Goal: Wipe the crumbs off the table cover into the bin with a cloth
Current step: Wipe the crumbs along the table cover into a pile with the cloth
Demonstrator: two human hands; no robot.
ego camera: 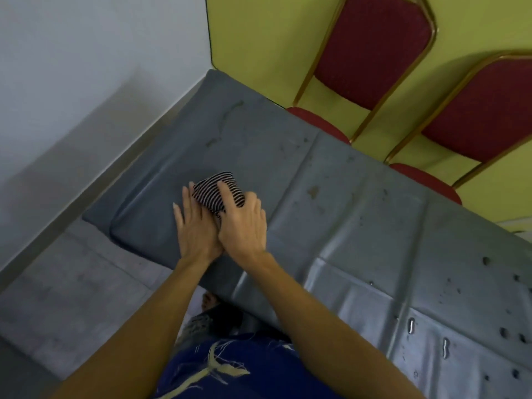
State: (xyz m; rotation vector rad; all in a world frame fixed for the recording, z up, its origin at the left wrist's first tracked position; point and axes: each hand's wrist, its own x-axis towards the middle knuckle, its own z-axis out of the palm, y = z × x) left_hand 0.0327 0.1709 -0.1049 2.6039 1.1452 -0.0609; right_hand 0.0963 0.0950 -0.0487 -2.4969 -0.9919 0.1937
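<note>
A folded black-and-white striped cloth (218, 187) lies on the grey table cover (359, 226) near the table's left end. My right hand (244, 223) presses down on the cloth with the fingers curled over it. Beside it my left hand (195, 226) lies flat, its fingertips touching the cloth's left edge and its heel tucked under the right hand. Small dark crumbs and specks (313, 191) dot the cover to the right of the cloth and at the far right. No bin is in view.
Two red padded chairs with gold frames (371, 50) (478, 110) stand along the table's far side against a yellow-green wall. A white wall and grey tiled floor (57, 283) lie to the left. The cover is creased, with shiny wet-looking marks (411, 323) lower right.
</note>
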